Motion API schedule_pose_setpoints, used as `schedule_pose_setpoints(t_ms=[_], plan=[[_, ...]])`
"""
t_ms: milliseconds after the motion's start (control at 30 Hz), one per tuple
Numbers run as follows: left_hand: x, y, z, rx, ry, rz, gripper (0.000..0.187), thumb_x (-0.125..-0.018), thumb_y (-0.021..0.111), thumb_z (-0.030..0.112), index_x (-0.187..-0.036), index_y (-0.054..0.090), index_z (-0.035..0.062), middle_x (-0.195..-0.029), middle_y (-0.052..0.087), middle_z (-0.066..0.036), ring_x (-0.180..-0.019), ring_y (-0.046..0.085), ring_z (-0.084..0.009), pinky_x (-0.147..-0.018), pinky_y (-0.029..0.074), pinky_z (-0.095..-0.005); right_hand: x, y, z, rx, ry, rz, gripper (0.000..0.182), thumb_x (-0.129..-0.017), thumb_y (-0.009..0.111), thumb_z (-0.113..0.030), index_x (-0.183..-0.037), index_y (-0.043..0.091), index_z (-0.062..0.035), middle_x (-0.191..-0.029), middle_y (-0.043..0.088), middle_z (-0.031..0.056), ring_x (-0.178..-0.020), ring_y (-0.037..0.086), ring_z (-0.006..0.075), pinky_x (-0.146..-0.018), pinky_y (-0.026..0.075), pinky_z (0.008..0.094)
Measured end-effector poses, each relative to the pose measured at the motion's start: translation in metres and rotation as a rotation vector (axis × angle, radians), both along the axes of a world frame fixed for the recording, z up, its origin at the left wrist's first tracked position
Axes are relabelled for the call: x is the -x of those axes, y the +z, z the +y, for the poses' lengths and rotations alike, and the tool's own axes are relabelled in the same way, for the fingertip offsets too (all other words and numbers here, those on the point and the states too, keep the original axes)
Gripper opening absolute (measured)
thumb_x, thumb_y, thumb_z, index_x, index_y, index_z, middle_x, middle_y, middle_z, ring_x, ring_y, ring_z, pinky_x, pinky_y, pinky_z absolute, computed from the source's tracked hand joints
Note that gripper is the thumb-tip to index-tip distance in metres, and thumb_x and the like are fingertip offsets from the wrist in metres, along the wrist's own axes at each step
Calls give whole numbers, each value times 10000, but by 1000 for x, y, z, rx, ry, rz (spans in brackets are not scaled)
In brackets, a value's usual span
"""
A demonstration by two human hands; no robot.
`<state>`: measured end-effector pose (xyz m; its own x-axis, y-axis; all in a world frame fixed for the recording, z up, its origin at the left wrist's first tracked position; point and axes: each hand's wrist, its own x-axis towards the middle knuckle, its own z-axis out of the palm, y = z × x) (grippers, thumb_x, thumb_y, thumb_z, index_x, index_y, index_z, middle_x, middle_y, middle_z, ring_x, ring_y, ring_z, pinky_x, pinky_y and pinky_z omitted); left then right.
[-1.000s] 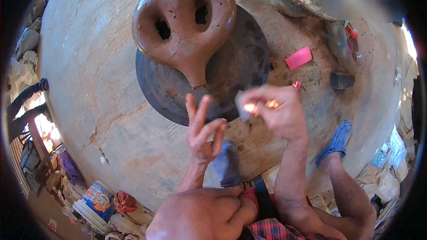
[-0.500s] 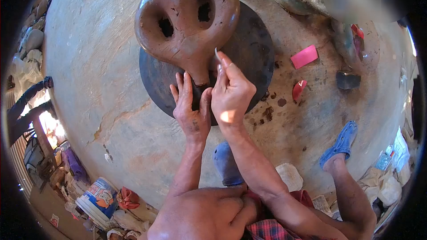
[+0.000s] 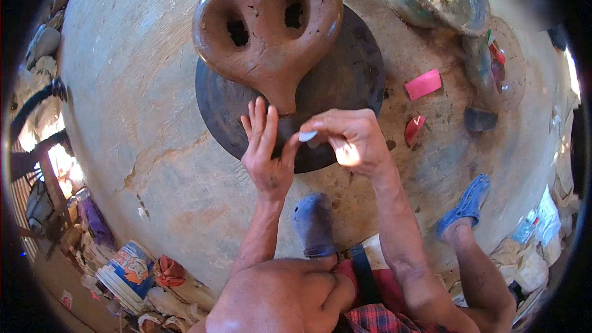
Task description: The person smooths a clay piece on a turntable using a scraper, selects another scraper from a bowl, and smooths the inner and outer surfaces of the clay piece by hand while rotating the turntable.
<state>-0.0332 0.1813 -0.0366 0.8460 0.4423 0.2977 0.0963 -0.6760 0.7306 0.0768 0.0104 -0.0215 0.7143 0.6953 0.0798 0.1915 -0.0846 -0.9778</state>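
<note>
A large brown clay form (image 3: 268, 55) with two deep dark holes narrows to a short neck at its near end. It lies on a round dark board (image 3: 345, 74). My left hand (image 3: 265, 151) is open, its fingertips against the left side of the neck and its thumb pointing right. Just right of that thumb, my right hand (image 3: 357, 139) pinches a small, thin whitish scraper-like piece (image 3: 308, 136). This piece is apart from the clay, near the board's front edge. Small cracks show on the clay's surface.
A pink rectangular piece (image 3: 423, 84) and a red curved piece (image 3: 414, 129) lie on the floor to the right. Behind them stand a worn basin (image 3: 472, 15) and a dark block (image 3: 481, 119). A printed bucket (image 3: 128, 274) stands at lower left. My blue clogs (image 3: 313, 225) are in front.
My right hand has moved from the clay's neck down and to the right, bringing the whitish piece with it. My left hand stays by the neck. The view has shifted slightly.
</note>
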Motion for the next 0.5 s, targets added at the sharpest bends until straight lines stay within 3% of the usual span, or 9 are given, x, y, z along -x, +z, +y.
schedule_pose_setpoints(t_ms=[67, 133, 167, 200, 267, 300, 333, 400, 500], plan=[[13, 5, -4, 0, -27, -46, 461, -921, 828, 90, -1363, 731, 1, -1546, 602, -270, -1544, 467, -437, -1270, 350, -570, 6, 22, -3, -42, 66, 36, 395, -810, 644, 173, -1125, 802, -6, -1011, 821, 152, -863, 805, 221, -768, 622, 293], [26, 7, -12, 8, -128, -153, 266, -940, 814, 108, -1183, 784, 4, -1597, 532, -310, -1587, 391, -457, -1273, 344, -575, 18, 35, 0, -66, -29, 24, 319, -871, 651, 145, -1119, 798, 9, -975, 817, 137, -859, 796, 192, -763, 608, 278], [29, 9, -19, 18, -49, -159, 162, -917, 839, 107, -1027, 782, 3, -1448, 665, -287, -1469, 559, -446, -1207, 452, -545, 19, 48, -2, 45, -98, 197, 179, -946, 730, 14, -1108, 798, -19, -929, 798, 144, -807, 788, 235, -733, 604, 336], [31, 8, -21, 26, -34, -177, 162, -917, 839, 107, -1027, 782, 3, -1448, 665, -287, -1469, 559, -446, -1207, 452, -545, 11, 50, -2, 56, -84, 179, 179, -946, 730, 14, -1108, 798, -19, -929, 798, 144, -807, 788, 235, -733, 604, 336], [36, 3, -20, 245, -268, -178, 167, -896, 860, 91, -999, 768, -3, -1226, 766, -217, -1255, 708, -410, -1075, 565, -510, -12, 49, 2, 225, -532, 1, 155, -963, 718, 16, -1092, 797, -17, -934, 799, 157, -793, 783, 254, -724, 598, 350], [33, 6, -21, 185, -325, -158, 274, -835, 924, 131, -1005, 763, -11, -1053, 780, -159, -1047, 757, -362, -941, 616, -474, -31, 45, 6, 232, -634, -166, 157, -960, 727, 10, -1094, 801, -22, -948, 800, 155, -809, 782, 262, -730, 596, 357], [28, 13, -21, 187, -315, -175, 274, -835, 924, 131, -1005, 763, -11, -1053, 780, -159, -1047, 757, -362, -941, 616, -474, -55, 42, 12, 235, -732, -335, 158, -957, 735, 4, -1096, 806, -26, -963, 801, 153, -825, 781, 269, -736, 594, 364], [17, 25, -21, 157, -141, -212, 414, -781, 972, 187, -1069, 753, -15, -1091, 776, -171, -1070, 748, -358, -943, 606, -464, -107, 46, 23, 270, -748, -774, 191, -958, 738, -13, -1122, 824, -60, -992, 791, 127, -867, 769, 274, -762, 602, 389], [16, 11, -3, -7, 87, -165, 716, -796, 970, 218, -1390, 635, 1, -1360, 691, -223, -1311, 640, -404, -1125, 497, -501, -153, 50, 44, 349, -671, -954, 219, -957, 746, -47, -1145, 839, -113, -1009, 776, 94, -892, 755, 288, -784, 608, 412]])
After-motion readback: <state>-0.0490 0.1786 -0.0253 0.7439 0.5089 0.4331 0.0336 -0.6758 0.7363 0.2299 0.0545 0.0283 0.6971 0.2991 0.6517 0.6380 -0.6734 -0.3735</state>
